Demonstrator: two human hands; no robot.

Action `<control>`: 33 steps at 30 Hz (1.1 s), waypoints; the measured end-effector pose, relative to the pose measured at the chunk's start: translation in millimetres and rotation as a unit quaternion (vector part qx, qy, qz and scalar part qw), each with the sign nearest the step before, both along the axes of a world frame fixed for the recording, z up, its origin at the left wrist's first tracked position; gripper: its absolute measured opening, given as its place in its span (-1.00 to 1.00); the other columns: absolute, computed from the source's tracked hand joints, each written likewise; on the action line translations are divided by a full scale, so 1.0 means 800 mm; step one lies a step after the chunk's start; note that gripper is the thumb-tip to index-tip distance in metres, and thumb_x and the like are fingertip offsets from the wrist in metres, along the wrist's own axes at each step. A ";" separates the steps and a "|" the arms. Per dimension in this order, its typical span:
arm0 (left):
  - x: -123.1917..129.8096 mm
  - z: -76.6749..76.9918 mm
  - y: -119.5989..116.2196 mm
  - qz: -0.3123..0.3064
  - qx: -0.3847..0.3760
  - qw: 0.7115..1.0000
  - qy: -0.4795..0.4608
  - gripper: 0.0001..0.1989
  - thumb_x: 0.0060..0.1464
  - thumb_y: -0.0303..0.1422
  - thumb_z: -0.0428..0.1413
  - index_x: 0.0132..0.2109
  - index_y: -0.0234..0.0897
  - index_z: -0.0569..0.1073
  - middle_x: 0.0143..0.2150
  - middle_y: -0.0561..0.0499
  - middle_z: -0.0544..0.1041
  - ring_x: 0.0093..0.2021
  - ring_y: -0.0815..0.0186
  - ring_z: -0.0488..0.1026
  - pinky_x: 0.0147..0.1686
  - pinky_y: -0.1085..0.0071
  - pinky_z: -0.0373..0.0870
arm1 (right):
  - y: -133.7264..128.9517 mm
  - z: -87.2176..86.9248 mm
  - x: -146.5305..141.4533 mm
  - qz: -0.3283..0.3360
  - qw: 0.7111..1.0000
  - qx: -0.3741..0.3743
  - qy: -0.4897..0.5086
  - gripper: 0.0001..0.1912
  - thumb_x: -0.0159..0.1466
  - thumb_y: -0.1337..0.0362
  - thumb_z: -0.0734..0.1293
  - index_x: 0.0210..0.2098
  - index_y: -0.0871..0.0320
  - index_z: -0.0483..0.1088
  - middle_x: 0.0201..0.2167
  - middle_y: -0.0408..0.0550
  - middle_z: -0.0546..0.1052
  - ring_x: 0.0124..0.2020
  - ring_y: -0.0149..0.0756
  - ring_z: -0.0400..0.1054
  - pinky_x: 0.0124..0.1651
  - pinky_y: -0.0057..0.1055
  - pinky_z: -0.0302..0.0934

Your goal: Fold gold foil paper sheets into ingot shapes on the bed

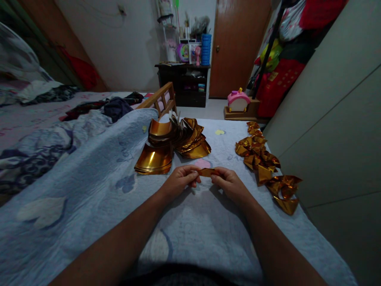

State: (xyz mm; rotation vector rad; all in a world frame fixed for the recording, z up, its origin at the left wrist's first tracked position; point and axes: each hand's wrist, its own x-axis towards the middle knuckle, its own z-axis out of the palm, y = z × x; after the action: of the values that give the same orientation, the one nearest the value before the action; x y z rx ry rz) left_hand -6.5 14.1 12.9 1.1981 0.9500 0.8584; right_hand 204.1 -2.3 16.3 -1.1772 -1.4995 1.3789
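Observation:
Between my two hands is a small folded piece of gold foil paper point(206, 172), held just above the bed cover. My left hand point(183, 177) pinches its left end between thumb and fingers. The right end is gripped by my right hand point(228, 180) in the same way. Beyond my left hand lie fanned stacks of flat gold foil sheets point(154, 158), curling upward at the back. To the right of my right hand, several folded gold foil pieces point(262, 159) are heaped in a row along the bed's edge, with a larger one point(286, 192) closest to me.
A pale blue bed cover point(119, 222) with heart prints lies under everything. A wooden bed rail point(157, 99) stands behind the stacks, and a light cabinet point(336, 119) borders the right side. Beyond are a dark shelf unit point(181, 71), a pink toy point(238, 101) and a door point(235, 51).

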 end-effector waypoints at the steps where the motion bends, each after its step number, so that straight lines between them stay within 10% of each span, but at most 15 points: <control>1: 0.000 0.001 0.000 0.009 0.006 1.000 0.002 -0.68 0.04 -0.20 0.28 -0.14 -0.34 0.58 -0.42 0.01 0.55 -0.50 0.44 0.39 -0.46 0.50 0.30 | -0.001 0.000 0.001 -0.005 1.000 -0.014 0.013 -0.66 0.17 0.09 0.37 -0.15 0.16 0.50 -0.45 -0.16 0.43 -0.47 -0.39 0.21 -0.40 -0.43 0.06; 16: 0.001 0.004 0.002 0.050 0.032 0.998 0.010 -0.69 0.08 -0.15 0.25 -0.18 -0.33 0.65 -0.37 -0.03 0.57 -0.45 0.42 0.38 -0.40 0.49 0.29 | 0.002 -0.008 0.003 -0.033 0.993 -0.061 0.098 -0.63 0.22 -0.08 0.38 -0.36 0.12 0.38 -0.46 -0.15 0.43 -0.50 -0.42 0.17 -0.41 -0.43 0.05; 33: 0.002 -0.005 0.006 0.075 -0.002 0.997 -0.026 -0.64 0.06 -0.10 0.27 -0.26 -0.37 0.62 -0.38 -0.03 0.56 -0.49 0.46 0.34 -0.46 0.51 0.20 | 0.001 -0.002 0.004 -0.059 0.994 -0.023 0.087 -0.83 0.10 0.18 0.42 -0.36 0.11 0.42 -0.50 -0.22 0.37 -0.46 -0.40 0.18 -0.36 -0.41 0.09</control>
State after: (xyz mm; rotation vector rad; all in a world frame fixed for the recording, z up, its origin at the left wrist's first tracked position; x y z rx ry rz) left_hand -4.7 18.9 8.9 1.1049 1.0081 1.0023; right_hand 207.4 -1.2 14.4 -1.1241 -1.2627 1.4041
